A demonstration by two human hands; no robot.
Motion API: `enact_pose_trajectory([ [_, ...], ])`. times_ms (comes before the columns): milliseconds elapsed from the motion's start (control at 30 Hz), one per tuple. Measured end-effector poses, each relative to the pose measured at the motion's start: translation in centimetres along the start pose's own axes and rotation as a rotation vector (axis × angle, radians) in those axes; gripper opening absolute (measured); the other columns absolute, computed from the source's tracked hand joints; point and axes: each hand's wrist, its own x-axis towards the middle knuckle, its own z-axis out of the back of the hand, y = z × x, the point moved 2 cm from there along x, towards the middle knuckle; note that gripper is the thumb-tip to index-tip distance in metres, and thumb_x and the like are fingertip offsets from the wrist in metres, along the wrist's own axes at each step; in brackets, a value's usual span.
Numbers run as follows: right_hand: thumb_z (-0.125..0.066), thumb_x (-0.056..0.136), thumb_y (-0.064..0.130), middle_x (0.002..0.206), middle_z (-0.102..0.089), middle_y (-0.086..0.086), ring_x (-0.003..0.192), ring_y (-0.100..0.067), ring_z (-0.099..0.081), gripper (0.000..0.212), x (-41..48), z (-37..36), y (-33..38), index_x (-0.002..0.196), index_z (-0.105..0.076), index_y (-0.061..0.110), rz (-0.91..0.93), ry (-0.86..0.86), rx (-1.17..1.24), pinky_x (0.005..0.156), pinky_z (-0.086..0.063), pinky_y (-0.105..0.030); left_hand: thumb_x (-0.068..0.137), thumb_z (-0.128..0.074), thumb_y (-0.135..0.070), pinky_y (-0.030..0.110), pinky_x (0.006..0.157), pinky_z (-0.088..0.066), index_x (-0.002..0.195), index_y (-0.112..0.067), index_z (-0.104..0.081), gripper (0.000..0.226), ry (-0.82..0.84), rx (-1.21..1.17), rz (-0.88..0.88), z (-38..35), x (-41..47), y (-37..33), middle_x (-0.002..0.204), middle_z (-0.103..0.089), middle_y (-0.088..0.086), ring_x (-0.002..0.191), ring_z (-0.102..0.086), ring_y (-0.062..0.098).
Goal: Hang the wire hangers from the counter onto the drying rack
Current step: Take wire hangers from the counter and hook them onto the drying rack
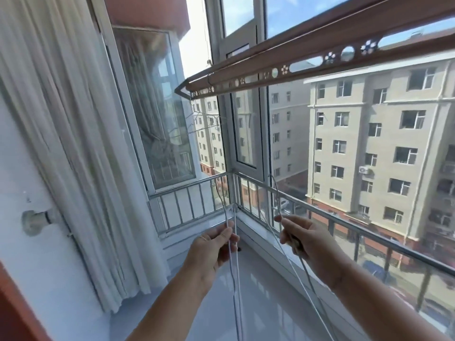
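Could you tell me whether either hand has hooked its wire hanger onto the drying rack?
No, the left hand and right hand hold white wire hangers below the brown perforated drying rack.

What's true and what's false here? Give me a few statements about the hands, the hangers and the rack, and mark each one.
1. The left hand pinches the left hanger. True.
2. The right hand is empty. False: it grips the right hanger.
3. The rack sits below the hands. False: it runs overhead.
4. A curtain hangs on the left. True.
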Motion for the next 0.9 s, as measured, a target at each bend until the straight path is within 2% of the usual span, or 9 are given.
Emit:
enact_pose_trajectory([
  [167,-0.053,0.092,0.011,0.053,-0.059,-0.004,0.04,-0.006,-0.035,0.018,7.7,-4.3,0.4,0.103,-0.065,0.004,0.043,0.013,-0.003,0.036,-0.025,-0.011,0.085,-0.062,-0.011,0.015,0.043,-0.045,0.096,-0.01,-0.07,0.014,0.004,0.043,-0.059,3.7,7.3,-4.0,0.063,-0.069,0.0,0.048,-0.059,0.008],
  [333,-0.051,0.093,0.01,0.053,-0.059,-0.003,0.041,-0.006,-0.035,0.019,14.9,-8.7,1.5,0.103,-0.066,0.005,0.12,-0.04,-0.036,0.038,-0.027,-0.011,0.085,-0.063,-0.014,0.02,0.053,-0.043,0.097,-0.009,-0.07,0.015,0.054,0.077,-0.104,7.1,15.4,-8.1,0.065,-0.07,0.001,0.053,-0.057,0.011],
  [433,-0.051,0.093,0.01,0.054,-0.056,-0.004,0.038,-0.004,-0.035,0.02,18.9,-11.0,2.2,0.104,-0.066,0.004,0.139,-0.062,-0.041,0.038,-0.028,-0.012,0.087,-0.06,-0.01,0.017,0.046,-0.043,0.098,-0.007,-0.068,0.014,0.1,0.07,-0.107,8.2,20.2,-10.9,0.065,-0.069,0.004,0.048,-0.056,0.009],
  [567,-0.053,0.091,0.01,0.052,-0.053,-0.004,0.035,-0.002,-0.036,0.018,23.9,-13.5,3.2,0.1,-0.067,0.003,0.19,-0.133,-0.064,0.037,-0.028,-0.011,0.089,-0.058,-0.01,0.019,0.05,-0.038,0.099,-0.007,-0.069,0.015,0.156,0.084,-0.135,8.9,26.5,-14.2,0.063,-0.069,0.002,0.049,-0.053,0.009],
  [733,-0.054,0.091,0.009,0.048,-0.051,-0.005,0.031,-0.003,-0.034,0.017,30.3,-15.1,4.2,0.099,-0.067,0.002,0.258,-0.208,-0.125,0.034,-0.026,-0.012,0.087,-0.06,-0.012,0.021,0.054,-0.037,0.09,-0.008,-0.069,0.011,0.208,0.082,-0.176,8.5,33.3,-17.0,0.062,-0.068,0.002,0.052,-0.052,0.01],
  [833,-0.056,0.091,0.011,0.046,-0.052,-0.004,0.032,-0.004,-0.033,0.016,34.5,-15.5,4.7,0.098,-0.067,0.003,0.297,-0.233,-0.141,0.035,-0.027,-0.012,0.087,-0.061,-0.014,0.025,0.061,-0.04,0.096,-0.007,-0.069,0.014,0.234,0.076,-0.211,8.1,37.4,-18.2,0.063,-0.068,0.002,0.055,-0.053,0.011],
  [900,-0.056,0.09,0.012,0.047,-0.053,-0.004,0.034,-0.005,-0.031,0.017,37.4,-15.5,4.9,0.099,-0.067,0.003,0.322,-0.23,-0.133,0.035,-0.026,-0.012,0.087,-0.061,-0.015,0.024,0.06,-0.04,0.098,-0.007,-0.069,0.016,0.241,0.081,-0.226,7.6,40.2,-19.1,0.063,-0.067,0.002,0.053,-0.054,0.01],
])
